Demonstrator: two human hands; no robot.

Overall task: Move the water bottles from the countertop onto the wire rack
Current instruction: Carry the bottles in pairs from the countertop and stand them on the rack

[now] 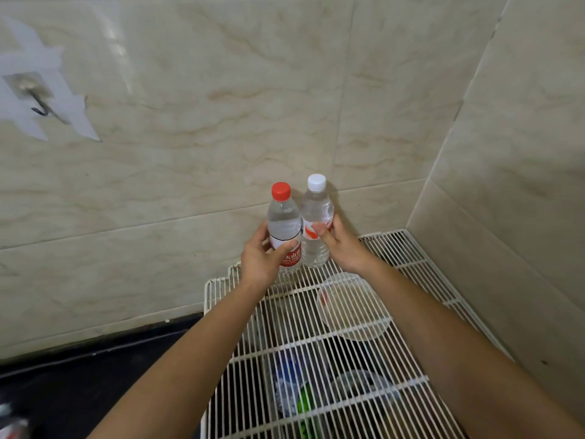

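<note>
The left hand (261, 259) curls round a clear plastic bottle with a red cap (283, 223), the right hand (343, 245) round a clear plastic white-capped bottle (316, 210), both upright at the back of the white wire rack (421, 280); released on spaced wires, either base could tilt and topple its neighbour; the red label shows "夫山" and "NGFU SPRI"; the other's print is unreadable.
</note>
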